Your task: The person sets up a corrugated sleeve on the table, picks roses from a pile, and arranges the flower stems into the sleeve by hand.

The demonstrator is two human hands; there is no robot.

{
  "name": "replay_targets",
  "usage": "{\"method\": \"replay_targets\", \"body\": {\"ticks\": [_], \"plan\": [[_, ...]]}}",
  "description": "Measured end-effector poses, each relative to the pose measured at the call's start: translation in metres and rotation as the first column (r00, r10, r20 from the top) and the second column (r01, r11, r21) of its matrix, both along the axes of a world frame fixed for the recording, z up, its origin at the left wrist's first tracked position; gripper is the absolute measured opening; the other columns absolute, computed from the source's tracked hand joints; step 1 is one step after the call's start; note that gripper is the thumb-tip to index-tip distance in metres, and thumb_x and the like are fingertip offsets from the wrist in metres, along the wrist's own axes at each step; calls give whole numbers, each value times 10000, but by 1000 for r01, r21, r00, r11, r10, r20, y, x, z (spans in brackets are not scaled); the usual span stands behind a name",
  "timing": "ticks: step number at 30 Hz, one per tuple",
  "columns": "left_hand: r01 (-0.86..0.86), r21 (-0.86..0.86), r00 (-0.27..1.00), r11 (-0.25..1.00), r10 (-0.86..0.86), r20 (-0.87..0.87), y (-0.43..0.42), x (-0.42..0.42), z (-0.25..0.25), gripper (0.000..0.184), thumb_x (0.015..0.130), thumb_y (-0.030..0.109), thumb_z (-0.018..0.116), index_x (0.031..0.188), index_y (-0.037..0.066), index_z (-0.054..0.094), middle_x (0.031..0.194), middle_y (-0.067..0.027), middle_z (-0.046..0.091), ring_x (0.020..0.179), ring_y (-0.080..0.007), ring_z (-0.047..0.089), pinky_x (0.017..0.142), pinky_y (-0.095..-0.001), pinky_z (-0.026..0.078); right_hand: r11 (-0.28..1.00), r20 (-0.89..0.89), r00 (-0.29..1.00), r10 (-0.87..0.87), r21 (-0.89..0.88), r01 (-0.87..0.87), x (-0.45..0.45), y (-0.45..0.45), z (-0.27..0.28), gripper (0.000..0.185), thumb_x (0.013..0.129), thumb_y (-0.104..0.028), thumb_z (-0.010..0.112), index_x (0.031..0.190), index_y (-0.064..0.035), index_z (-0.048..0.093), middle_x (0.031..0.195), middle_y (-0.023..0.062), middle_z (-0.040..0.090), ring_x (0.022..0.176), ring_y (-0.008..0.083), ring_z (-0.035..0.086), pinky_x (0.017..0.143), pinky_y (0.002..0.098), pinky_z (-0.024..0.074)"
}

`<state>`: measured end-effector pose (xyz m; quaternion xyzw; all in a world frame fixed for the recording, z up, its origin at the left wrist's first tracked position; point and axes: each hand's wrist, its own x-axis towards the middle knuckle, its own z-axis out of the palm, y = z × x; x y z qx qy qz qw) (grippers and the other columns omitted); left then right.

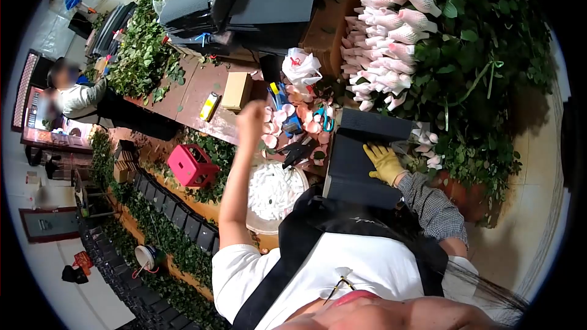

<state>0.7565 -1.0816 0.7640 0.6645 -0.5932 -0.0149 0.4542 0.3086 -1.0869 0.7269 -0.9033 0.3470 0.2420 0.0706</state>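
Note:
My left hand (pixel 250 123), bare and a little blurred, is raised over the work table beside a small cardboard box (pixel 237 90). Its fingers look curled in, and I cannot make out whether anything is in them. In a yellow glove, my right hand (pixel 384 164) lies with fingers spread on a dark corrugated wrap (pixel 358 168) in front of me. Pale blooms (pixel 426 144) stick out past the wrap's right edge. Loose pink petals (pixel 278 121), a blue-handled pair of scissors (pixel 329 121) and a blue tool (pixel 292 124) lie near my left hand.
A round tub of white pieces (pixel 274 192) stands at the table's near side. Net-sleeved pink roses (pixel 391 36) are heaped at right. Dark corrugated sheets (pixel 275 0) are stacked behind. A pink stool (pixel 191 165) and another person (pixel 85 101) are at left.

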Motion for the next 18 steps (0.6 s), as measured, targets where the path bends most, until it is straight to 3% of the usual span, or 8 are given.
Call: {"method": "replay_targets", "body": {"ticks": [1,4,6,8,15,16,17,18], "plan": [[-218,238,975,946,200,98,-10,24,21,195,879,146,676,1061,80,699,897,-147,709,802,-306,696,691,-387,554,1000,-2,1000,-7,5,7,1,0,1,1013,811,-532,694,1567,-107,169,1584,105,286,1413,278,321,1122,458,300],[-480,78,804,874,403,437,-62,106,-28,838,739,314,851,1384,-21,434,1258,-327,554,1072,-416,624,886,-437,537,997,-9,998,-56,49,56,5,-1,3,1008,812,-529,694,1564,-102,175,1568,106,308,1398,280,339,1124,464,299],[-598,348,783,722,435,444,-82,121,-51,1123,653,369,907,1463,-59,258,1332,-387,456,1102,-469,590,907,-452,533,999,56,998,-30,45,28,-1,0,1,1004,810,-520,697,1561,-99,180,1553,109,329,1382,286,359,1124,452,304],[-459,677,877,575,417,241,-91,120,-39,1167,645,366,914,1489,-38,217,1253,-293,580,1094,-419,618,881,-455,539,998,65,997,-51,40,49,0,0,7,998,811,-491,705,1562,-101,176,1546,109,341,1378,290,368,1129,446,301],[-455,182,876,872,402,266,-46,88,-20,1084,710,301,872,1508,-23,213,1200,-297,593,1109,-422,581,895,-466,513,987,56,991,-122,112,115,1,0,13,1025,786,-456,749,1566,-121,176,1537,103,361,1380,287,374,1121,465,299],[-461,135,874,877,424,237,-31,63,-1,1051,723,272,863,1508,-18,226,1195,-284,596,1101,-401,582,882,-455,516,982,57,990,-132,140,123,1,1,15,1033,778,-450,757,1567,-124,176,1554,106,342,1385,302,367,1122,484,293],[-204,207,962,957,235,-138,-16,41,5,981,759,253,834,1504,-12,252,1202,-241,599,1069,-346,599,868,-424,519,990,102,988,-112,97,102,-6,2,5,1034,776,-452,757,1567,-125,177,1562,107,332,1386,309,365,1123,493,290],[66,188,867,980,37,-497,-2,19,12,912,795,233,806,1500,-6,279,1208,-198,603,1037,-292,616,854,-394,522,996,148,986,-83,51,76,-9,4,-6,1035,774,-453,758,1566,-125,179,1569,109,322,1388,316,363,1124,502,287]]}}
